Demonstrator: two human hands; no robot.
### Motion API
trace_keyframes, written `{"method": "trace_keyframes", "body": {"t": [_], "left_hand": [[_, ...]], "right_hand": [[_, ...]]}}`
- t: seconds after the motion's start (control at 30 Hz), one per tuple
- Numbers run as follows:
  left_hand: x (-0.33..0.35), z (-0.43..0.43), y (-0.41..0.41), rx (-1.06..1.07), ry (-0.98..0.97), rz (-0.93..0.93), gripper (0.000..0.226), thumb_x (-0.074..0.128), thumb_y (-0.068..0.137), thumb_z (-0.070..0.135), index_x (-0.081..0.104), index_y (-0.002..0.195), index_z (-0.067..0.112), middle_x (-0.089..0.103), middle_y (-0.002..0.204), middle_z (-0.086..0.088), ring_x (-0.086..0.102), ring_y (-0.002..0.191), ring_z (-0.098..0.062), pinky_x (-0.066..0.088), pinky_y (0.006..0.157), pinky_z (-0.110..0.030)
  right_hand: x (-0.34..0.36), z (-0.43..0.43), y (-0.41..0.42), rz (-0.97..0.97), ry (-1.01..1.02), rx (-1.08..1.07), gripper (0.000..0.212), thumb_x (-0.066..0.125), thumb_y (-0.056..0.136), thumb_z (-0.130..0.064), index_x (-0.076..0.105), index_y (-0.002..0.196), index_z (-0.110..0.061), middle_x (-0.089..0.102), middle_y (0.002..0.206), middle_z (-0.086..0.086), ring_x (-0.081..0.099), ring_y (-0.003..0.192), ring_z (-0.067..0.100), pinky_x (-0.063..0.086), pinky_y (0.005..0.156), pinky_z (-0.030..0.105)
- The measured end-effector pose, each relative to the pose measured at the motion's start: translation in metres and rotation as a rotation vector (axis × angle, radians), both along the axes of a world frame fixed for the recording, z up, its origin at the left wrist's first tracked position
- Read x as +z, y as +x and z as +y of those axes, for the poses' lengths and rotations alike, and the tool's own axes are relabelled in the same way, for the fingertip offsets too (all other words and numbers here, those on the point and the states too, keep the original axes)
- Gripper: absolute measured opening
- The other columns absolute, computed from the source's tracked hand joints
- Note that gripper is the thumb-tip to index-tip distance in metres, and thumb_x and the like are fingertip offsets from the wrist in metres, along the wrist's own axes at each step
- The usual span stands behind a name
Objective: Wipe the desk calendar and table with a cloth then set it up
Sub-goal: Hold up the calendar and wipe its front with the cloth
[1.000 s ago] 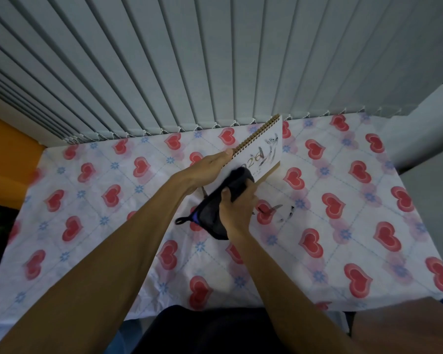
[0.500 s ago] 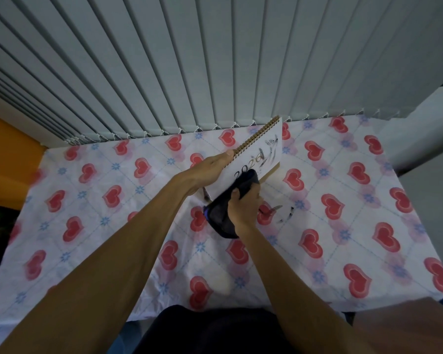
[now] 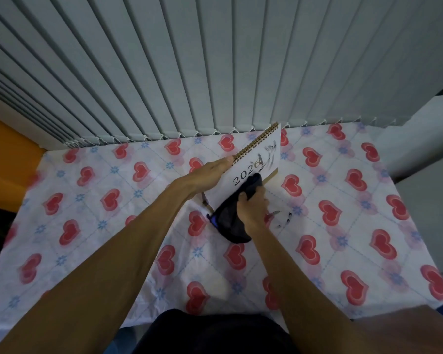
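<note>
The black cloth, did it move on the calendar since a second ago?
Yes. The right hand slid the black cloth up and right across the calendar face, uncovering "202". The left hand kept holding the calendar's left edge, and it stayed tilted on the table.

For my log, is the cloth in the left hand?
No, the right hand grips the cloth; the left hand steadies the calendar.

Looks like someone's home, probably a bedroom or living room corner. The table (image 3: 87, 226) has a heart-print cloth, right up against vertical window blinds (image 3: 189, 67).
</note>
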State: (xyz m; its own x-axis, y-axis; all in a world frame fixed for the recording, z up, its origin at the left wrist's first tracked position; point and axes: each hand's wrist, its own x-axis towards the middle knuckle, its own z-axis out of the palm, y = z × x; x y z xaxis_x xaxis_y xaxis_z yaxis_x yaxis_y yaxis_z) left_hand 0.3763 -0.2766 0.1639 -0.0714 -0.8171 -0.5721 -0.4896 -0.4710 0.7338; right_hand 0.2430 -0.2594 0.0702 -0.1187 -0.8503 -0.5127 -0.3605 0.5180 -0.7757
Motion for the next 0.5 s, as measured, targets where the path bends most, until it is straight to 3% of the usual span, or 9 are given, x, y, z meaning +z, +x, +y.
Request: {"method": "trace_keyframes", "body": {"t": [0.07, 0.1, 0.13, 0.2, 0.27, 0.33, 0.4, 0.5], "left_hand": [[0.006, -0.007, -0.001, -0.041, -0.005, -0.022, 0.045, 0.027, 0.105, 0.042, 0.045, 0.14, 0.02, 0.048, 0.135, 0.01, 0.046, 0.122, -0.008, 0.031, 0.103, -0.026], [0.011, -0.015, -0.005, -0.048, -0.006, -0.039, 0.035, 0.027, 0.106, 0.033, 0.05, 0.125, 0.017, 0.051, 0.12, 0.006, 0.049, 0.103, -0.007, 0.035, 0.09, -0.025], [0.015, -0.02, -0.009, -0.033, -0.007, -0.044, 0.029, 0.027, 0.105, 0.028, 0.049, 0.118, 0.016, 0.05, 0.115, 0.002, 0.047, 0.097, -0.01, 0.036, 0.084, -0.024], [0.017, -0.028, -0.018, -0.05, -0.052, -0.026, 0.043, 0.022, 0.106, 0.037, 0.043, 0.138, 0.019, 0.041, 0.139, 0.005, 0.038, 0.12, -0.01, 0.029, 0.101, -0.026], [0.015, -0.032, -0.025, -0.07, -0.062, -0.084, 0.062, 0.015, 0.1, 0.06, 0.026, 0.153, 0.03, 0.024, 0.158, 0.011, 0.023, 0.143, -0.012, 0.016, 0.117, -0.036], [0.008, -0.034, -0.028, -0.031, -0.052, -0.17, 0.068, 0.014, 0.097, 0.065, 0.026, 0.153, 0.029, 0.025, 0.161, 0.002, 0.023, 0.148, -0.022, 0.017, 0.118, -0.04], [0.004, -0.038, -0.029, -0.01, -0.078, -0.204, 0.066, 0.016, 0.1, 0.06, 0.029, 0.153, 0.023, 0.027, 0.161, -0.004, 0.025, 0.147, -0.025, 0.019, 0.116, -0.038], [0.003, -0.04, -0.029, -0.019, -0.107, -0.212, 0.063, 0.017, 0.102, 0.057, 0.03, 0.153, 0.021, 0.028, 0.16, -0.006, 0.026, 0.147, -0.026, 0.02, 0.116, -0.036]], "right_hand": [[-0.007, -0.003, -0.007, 0.008, 0.004, 0.035, 0.047, 0.054, 0.099, -0.024, 0.035, 0.14, -0.011, 0.04, 0.143, 0.02, 0.05, 0.12, 0.038, 0.044, 0.095, 0.04], [-0.009, -0.005, -0.01, 0.006, 0.002, 0.038, 0.048, 0.055, 0.098, -0.025, 0.036, 0.14, -0.011, 0.042, 0.142, 0.019, 0.051, 0.119, 0.037, 0.045, 0.097, 0.041], [-0.01, -0.006, -0.011, -0.007, 0.011, 0.037, 0.049, 0.055, 0.098, -0.025, 0.036, 0.141, -0.012, 0.044, 0.142, 0.018, 0.05, 0.121, 0.036, 0.045, 0.099, 0.042], [-0.012, -0.008, -0.011, -0.029, 0.027, 0.021, 0.051, 0.055, 0.098, -0.028, 0.037, 0.143, -0.014, 0.044, 0.143, 0.016, 0.049, 0.124, 0.035, 0.045, 0.102, 0.043], [-0.012, -0.011, -0.01, -0.05, 0.018, -0.002, 0.045, 0.053, 0.098, -0.029, 0.042, 0.139, -0.015, 0.047, 0.14, 0.015, 0.052, 0.12, 0.034, 0.046, 0.094, 0.041], [-0.007, -0.014, -0.004, -0.082, -0.068, -0.034, 0.038, 0.051, 0.098, -0.029, 0.047, 0.133, -0.015, 0.051, 0.134, 0.015, 0.054, 0.116, 0.033, 0.047, 0.089, 0.039], [0.001, -0.023, 0.001, -0.107, -0.207, -0.075, 0.04, 0.051, 0.096, -0.029, 0.048, 0.135, -0.018, 0.051, 0.133, 0.011, 0.055, 0.117, 0.03, 0.049, 0.097, 0.042], [0.008, -0.033, 0.005, -0.092, -0.306, -0.096, 0.05, 0.049, 0.099, -0.026, 0.04, 0.147, -0.019, 0.038, 0.146, 0.015, 0.049, 0.125, 0.032, 0.046, 0.104, 0.042]]}}
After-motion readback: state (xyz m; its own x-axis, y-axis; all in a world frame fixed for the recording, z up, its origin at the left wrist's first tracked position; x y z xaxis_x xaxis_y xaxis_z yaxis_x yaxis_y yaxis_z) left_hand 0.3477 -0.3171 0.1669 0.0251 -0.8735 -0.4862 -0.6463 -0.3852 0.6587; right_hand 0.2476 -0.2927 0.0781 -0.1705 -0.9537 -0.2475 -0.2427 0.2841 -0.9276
